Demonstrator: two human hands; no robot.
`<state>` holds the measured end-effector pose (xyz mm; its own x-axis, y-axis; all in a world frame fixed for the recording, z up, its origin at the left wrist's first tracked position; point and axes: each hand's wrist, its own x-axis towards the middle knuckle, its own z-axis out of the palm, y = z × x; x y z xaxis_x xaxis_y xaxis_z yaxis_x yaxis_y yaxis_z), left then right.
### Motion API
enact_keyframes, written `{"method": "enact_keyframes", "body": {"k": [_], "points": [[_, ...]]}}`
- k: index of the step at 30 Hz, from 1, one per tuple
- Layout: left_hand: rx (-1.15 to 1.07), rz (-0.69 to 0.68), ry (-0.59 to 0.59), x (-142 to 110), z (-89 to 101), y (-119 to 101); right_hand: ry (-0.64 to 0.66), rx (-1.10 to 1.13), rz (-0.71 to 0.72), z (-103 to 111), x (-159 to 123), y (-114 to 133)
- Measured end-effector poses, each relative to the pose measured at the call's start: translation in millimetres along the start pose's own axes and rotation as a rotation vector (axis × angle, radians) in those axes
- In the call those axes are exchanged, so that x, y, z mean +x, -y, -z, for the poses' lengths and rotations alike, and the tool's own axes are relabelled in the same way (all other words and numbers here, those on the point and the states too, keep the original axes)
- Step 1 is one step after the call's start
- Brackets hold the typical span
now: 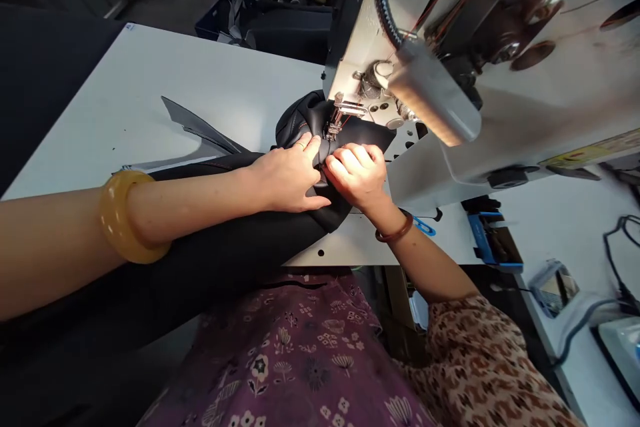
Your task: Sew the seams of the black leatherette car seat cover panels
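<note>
Black leather-like material (240, 233) with stitched seams lies bunched under the presser foot (332, 128) of a sewing machine (360, 73). My left hand (287, 177) rests on it, left of the foot, fingers stretched out and thumb apart. Close to the foot on the right, my right hand (357, 173) has its fingers curled around an edge of the same material. What lies inside that grip is mostly hidden. A grey strip (200, 123) sticks out from the material across the white table (120, 100).
A lamp (435, 90) lights the needle area. Blue-handled scissors (424, 225) lie right of my right wrist, with a blue box (495, 240) farther right. Behind the table stands a dark blue bin (215, 23) with scraps. The table's front edge runs before my lap.
</note>
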<state>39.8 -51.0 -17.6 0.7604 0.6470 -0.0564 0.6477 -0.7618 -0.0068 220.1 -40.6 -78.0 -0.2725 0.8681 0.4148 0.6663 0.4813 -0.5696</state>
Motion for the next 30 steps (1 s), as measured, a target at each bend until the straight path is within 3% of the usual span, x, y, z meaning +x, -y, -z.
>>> {"method": "enact_keyframes", "body": {"k": [2, 6, 8, 13, 21, 25, 30], "points": [[0.022, 0.007, 0.017, -1, 0.6, 2, -0.035, -0.224, 0.163, -3, -3, -8], [0.043, 0.014, 0.024, 2, 2.5, 2, -0.271, -0.644, 0.577, -4, -4, -15], [0.050, 0.013, 0.017, 6, 3.6, 6, -0.355, -0.743, 0.673, -3, 2, -15], [0.069, -0.005, -0.001, 18, 6.6, 19, -0.375, -0.813, 0.695, 1, 14, -13], [0.075, 0.012, 0.082, 4, 8.1, 9, -0.327, -0.725, 0.670, 4, -5, -19], [0.051, -0.049, 0.039, 7, 5.7, 20, -0.340, -0.694, 0.654, 4, -6, -22], [0.050, -0.076, 0.039, 17, 7.2, 30, -0.250, -0.676, 0.558, 4, 4, -29]]}}
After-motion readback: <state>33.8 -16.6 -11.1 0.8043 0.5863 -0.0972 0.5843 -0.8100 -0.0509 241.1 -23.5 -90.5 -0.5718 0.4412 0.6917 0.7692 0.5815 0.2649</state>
